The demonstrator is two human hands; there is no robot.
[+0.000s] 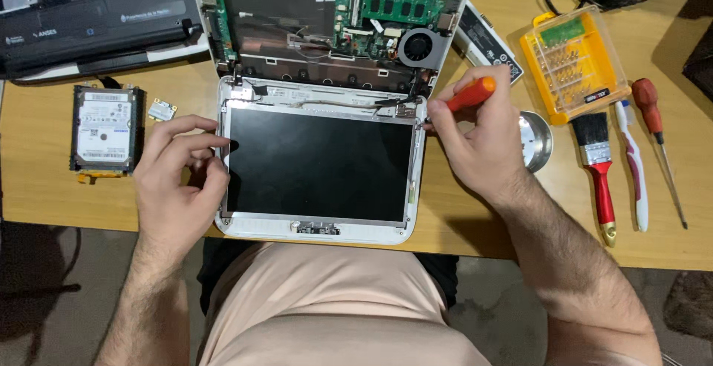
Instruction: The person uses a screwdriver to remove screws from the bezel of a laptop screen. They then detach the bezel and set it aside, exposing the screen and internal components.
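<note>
An opened white laptop lies on the wooden table, its dark screen panel facing up in a white lid frame. Behind it the base shows a green circuit board and a round fan. My right hand grips an orange-handled screwdriver, its tip at the screen's upper right corner by the hinge. My left hand rests on the lid's left edge, fingers curled against the frame.
A hard drive and a small card lie at the left. A black laptop part sits at the back left. On the right are a yellow bit case, a metal dish, a paintbrush, a toothbrush and a red screwdriver.
</note>
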